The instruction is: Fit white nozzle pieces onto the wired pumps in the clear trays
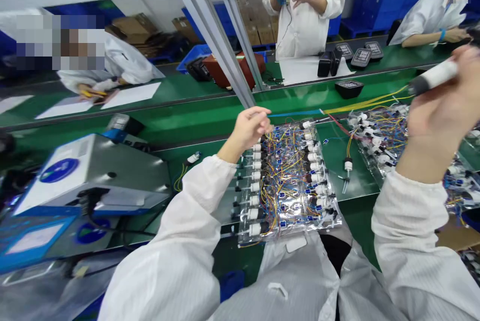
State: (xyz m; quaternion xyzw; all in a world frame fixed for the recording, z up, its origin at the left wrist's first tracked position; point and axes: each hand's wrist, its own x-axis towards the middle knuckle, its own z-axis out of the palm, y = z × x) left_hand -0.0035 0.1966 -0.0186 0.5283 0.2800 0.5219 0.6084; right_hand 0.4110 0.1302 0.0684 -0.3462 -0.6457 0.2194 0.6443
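My left hand (250, 128) is raised above the far left corner of a clear tray (288, 181) lined with white-capped probes and tangled yellow, blue and red wires. Its fingers are curled together in a pinch; what they hold, if anything, is too small to see. My right hand (446, 106) is lifted at the right, blurred, wrapped round a white and black cylindrical probe (433, 78) that points left. Yellow wires (369, 103) run from near that probe across the green belt. A single loose probe (347, 168) lies on the mat between the two trays.
A second tray of wired probes (382, 138) sits at the right. A grey and blue machine (93, 171) stands at the left. Slanted metal posts (210, 31) rise behind the belt. Other people in white coats work across the line, with black devices (348, 88) on it.
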